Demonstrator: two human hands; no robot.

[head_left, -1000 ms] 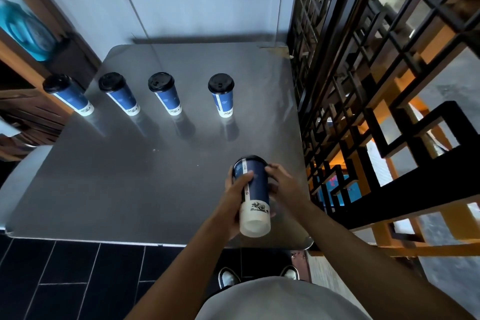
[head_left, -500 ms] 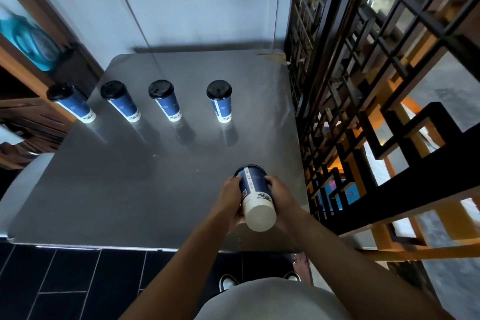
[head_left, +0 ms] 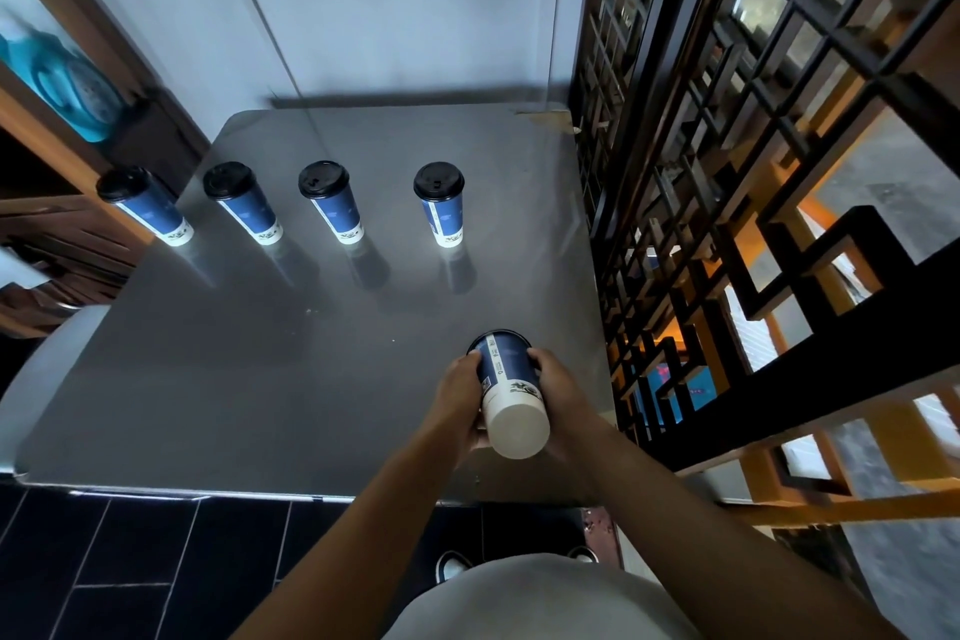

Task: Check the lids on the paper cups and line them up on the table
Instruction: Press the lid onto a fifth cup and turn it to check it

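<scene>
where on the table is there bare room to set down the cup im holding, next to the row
The table is bare right of the rightmost cup, toward the lattice screen, continuing the row. The near half is bare too, between the four standing cups and the held cup gripped by the left hand and right hand. The row's left end is crowded.

1. The held cup (head_left: 506, 379) carries small white print on a pale vertical strip, too small to read.
2. The four standing cups (head_left: 336, 203) show marks, none legible.
</scene>
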